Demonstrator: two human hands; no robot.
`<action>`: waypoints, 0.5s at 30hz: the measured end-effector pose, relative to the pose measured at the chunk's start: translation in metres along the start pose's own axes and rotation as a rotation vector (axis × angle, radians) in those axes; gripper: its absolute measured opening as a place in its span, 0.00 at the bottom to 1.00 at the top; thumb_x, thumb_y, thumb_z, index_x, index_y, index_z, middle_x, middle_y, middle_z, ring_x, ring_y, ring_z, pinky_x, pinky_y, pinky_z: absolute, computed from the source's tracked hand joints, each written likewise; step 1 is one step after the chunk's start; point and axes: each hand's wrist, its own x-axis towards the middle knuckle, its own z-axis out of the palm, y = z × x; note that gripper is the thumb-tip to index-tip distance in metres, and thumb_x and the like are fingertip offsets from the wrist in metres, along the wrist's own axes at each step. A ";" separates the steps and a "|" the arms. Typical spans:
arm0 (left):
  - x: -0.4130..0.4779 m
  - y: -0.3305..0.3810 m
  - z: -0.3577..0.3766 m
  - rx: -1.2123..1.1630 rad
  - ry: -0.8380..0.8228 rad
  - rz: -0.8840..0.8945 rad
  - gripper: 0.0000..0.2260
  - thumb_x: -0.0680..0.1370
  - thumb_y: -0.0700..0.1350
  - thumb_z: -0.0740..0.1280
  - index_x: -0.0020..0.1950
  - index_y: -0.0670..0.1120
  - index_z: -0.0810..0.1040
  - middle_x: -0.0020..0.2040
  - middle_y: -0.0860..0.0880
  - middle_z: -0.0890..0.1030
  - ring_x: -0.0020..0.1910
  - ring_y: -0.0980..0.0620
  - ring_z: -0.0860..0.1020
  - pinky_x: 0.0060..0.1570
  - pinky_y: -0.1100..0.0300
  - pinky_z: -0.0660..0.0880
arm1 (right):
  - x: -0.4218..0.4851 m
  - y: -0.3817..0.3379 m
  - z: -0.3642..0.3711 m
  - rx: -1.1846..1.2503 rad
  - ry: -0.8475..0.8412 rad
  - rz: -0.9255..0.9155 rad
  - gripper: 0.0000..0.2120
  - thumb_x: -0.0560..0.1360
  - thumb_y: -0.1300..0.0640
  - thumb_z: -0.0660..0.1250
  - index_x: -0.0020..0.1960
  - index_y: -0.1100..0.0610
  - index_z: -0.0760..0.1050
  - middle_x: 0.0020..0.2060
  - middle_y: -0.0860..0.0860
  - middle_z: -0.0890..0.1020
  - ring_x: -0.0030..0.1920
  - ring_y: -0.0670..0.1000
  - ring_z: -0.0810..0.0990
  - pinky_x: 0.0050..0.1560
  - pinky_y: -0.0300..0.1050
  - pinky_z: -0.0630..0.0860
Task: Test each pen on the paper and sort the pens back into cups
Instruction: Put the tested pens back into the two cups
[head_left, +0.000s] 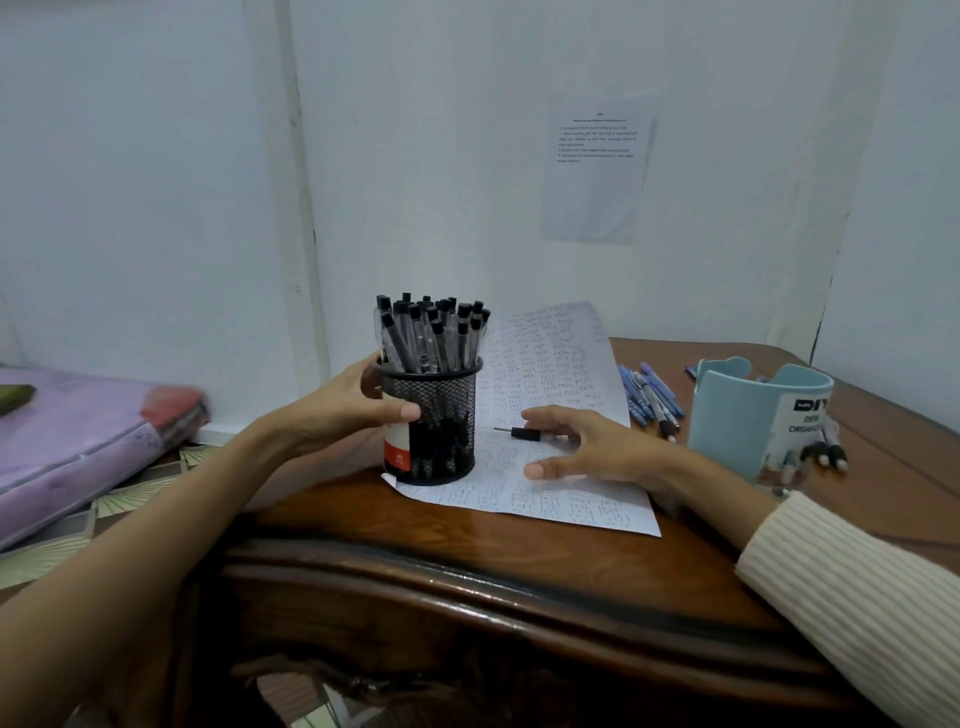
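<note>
A black mesh cup (441, 415) packed with several black-capped pens (431, 332) stands on the left part of the written-on paper (550, 364). My left hand (353, 410) grips the cup's left side, thumb across its front. One black pen (524, 433) lies flat on the paper just right of the cup. My right hand (587, 447) hovers over that pen with fingers spread, its fingertips at the pen's right end; no grip shows. A light blue organizer cup (748, 415) stands at the right.
Several blue pens (649, 400) lie loose on the wooden table (467, 525) between the paper and the blue cup, and a few more (826, 452) lie beside that cup. A printed sheet (597, 161) hangs on the wall. A purple mattress (78, 441) lies on the floor at left.
</note>
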 end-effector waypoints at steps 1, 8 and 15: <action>0.000 -0.001 0.000 -0.008 -0.003 -0.010 0.44 0.52 0.61 0.80 0.64 0.48 0.71 0.61 0.46 0.79 0.61 0.48 0.76 0.60 0.55 0.73 | 0.001 -0.001 -0.001 0.008 0.004 -0.002 0.30 0.73 0.50 0.67 0.72 0.54 0.62 0.69 0.49 0.67 0.69 0.48 0.65 0.66 0.39 0.61; -0.005 -0.003 -0.002 -0.083 -0.016 -0.060 0.42 0.53 0.57 0.81 0.62 0.45 0.73 0.61 0.42 0.77 0.61 0.44 0.76 0.59 0.51 0.74 | 0.028 -0.011 0.006 -0.224 0.346 -0.041 0.14 0.79 0.55 0.62 0.60 0.60 0.77 0.58 0.53 0.80 0.56 0.50 0.77 0.53 0.36 0.68; -0.005 0.000 -0.002 -0.082 0.046 -0.073 0.40 0.48 0.61 0.81 0.54 0.46 0.77 0.51 0.50 0.83 0.53 0.51 0.80 0.47 0.61 0.77 | 0.057 -0.031 0.028 -0.652 0.300 -0.152 0.12 0.77 0.61 0.64 0.60 0.57 0.77 0.54 0.54 0.80 0.48 0.50 0.78 0.43 0.38 0.68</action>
